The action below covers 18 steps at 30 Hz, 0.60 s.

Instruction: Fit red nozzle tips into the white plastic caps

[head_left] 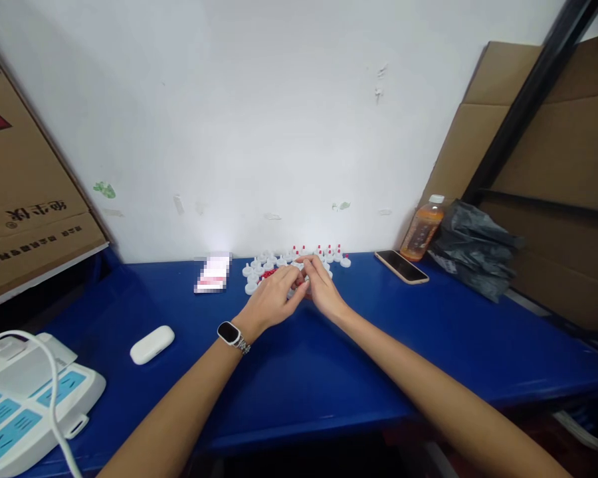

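My left hand (275,294), with a watch (228,332) on its wrist, reaches over a cluster of small white nozzle caps (251,288). Against it is my right hand (325,290), its fingers bent inward to meet the left ones. Both hands are closed; what lies between their fingertips is mostly hidden, with only a bit of red showing. Small red tips (268,273) lie in a pile among the white caps, just beyond my left hand. Behind and right of my right hand, several white caps with red tips on top (338,255) stand upright near the wall.
A bright-screened device (213,273) lies at the left on the blue table (299,385), with a white earbud case (152,344) and a power strip (34,405) nearer. To the right are a phone (401,267), an orange drink bottle (422,229) and a black plastic bag (473,249).
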### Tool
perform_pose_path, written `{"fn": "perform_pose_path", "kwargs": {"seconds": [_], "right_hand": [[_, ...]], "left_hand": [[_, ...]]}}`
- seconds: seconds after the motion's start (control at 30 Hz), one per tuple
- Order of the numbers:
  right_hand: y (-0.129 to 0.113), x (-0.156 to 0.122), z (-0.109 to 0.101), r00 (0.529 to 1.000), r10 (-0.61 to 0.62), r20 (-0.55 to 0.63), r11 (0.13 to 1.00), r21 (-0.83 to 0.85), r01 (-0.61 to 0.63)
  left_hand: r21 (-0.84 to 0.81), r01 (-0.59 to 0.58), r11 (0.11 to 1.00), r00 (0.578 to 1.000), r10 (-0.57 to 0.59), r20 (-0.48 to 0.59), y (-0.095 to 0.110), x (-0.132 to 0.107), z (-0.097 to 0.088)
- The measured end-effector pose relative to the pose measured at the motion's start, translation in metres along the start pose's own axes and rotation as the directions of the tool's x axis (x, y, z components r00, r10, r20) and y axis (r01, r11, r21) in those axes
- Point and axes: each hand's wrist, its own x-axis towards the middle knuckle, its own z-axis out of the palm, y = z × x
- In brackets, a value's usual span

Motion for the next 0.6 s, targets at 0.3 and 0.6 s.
{"fn": "perform_pose_path", "kwargs": {"seconds": [0.3, 0.6], "right_hand": [[0.0032, 0.0015, -0.0017, 0.996, -0.020, 0.089, 1.000, -0.004, 0.020], [0.0062, 0.0020, -0.0086, 0.976, 0.153, 0.155, 0.988, -0.026, -0.151]], "left_hand": [[0.095, -0.020, 0.995, 0.999, 0.015, 0.047, -0.0061, -0.0011, 0.0049], [0.145, -0.006, 0.989, 1.000, 0.007, -0.003, -0.0024, 0.0011, -0.0005]]}}
